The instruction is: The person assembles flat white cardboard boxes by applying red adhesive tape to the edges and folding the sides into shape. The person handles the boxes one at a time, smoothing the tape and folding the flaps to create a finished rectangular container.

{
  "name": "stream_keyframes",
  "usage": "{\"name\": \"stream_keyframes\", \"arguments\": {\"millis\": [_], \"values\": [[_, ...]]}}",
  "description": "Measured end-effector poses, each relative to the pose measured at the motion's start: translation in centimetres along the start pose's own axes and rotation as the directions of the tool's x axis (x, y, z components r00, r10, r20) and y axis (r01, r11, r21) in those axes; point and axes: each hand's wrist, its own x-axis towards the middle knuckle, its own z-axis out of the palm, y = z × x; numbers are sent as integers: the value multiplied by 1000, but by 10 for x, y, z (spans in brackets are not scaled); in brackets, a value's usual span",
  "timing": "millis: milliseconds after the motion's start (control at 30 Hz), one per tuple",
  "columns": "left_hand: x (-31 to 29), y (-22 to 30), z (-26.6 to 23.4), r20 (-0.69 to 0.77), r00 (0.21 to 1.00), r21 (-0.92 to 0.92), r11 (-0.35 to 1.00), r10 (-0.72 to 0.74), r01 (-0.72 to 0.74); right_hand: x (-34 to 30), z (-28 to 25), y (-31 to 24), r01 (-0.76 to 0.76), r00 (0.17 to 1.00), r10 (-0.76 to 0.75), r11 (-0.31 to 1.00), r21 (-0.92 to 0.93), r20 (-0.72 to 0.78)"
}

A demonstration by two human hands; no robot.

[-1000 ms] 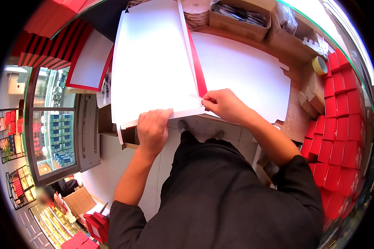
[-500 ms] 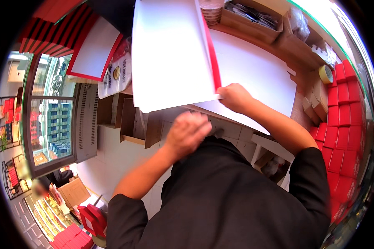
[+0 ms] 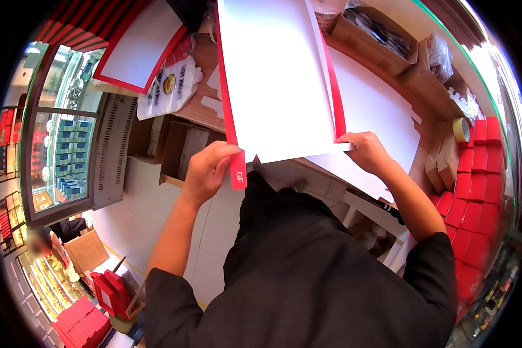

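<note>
Before me is a large sheet of white cardboard [image 3: 278, 81] with red edge flaps, its far part running out of the top of the picture. My left hand [image 3: 206, 172] pinches its near left corner, where a red flap [image 3: 238, 169] hangs down beside the fingers. At the near right corner, my right hand [image 3: 365, 152] grips the other red-backed flap between thumb and fingers. Both side flaps stand partly folded up. Under and to the right of it lies more white cardboard [image 3: 377, 110] on the wooden table [image 3: 414, 159].
Open cartons [image 3: 383, 43] line the table's far right side, with a tape roll [image 3: 461, 130] nearby. Stacked red boxes [image 3: 475, 191] rise at my right. Left are a white plastic bag [image 3: 171, 87], a red-bordered white panel [image 3: 142, 52], open shelf boxes [image 3: 182, 153] and a glass cabinet [image 3: 64, 156].
My left hand has moved up from below the cardboard to its left corner and taken hold. The cardboard has shifted right, and its left red flap now shows.
</note>
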Motion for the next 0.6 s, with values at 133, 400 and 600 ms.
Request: {"name": "stream_keyframes", "arguments": {"millis": [133, 400, 600], "values": [[8, 1, -3, 85, 988, -100, 986, -126, 134, 1, -1, 0, -11, 1000, 11, 1000, -10, -17], [-19, -2, 40, -144, 804, -382, 782, -577, 493, 3, 15, -5, 24, 998, -28, 997, -68, -47], [-15, -15, 51, -117, 924, 439, 816, -363, 376, 9, 33, 4, 59, 998, -62, 972, -229, -6]]}}
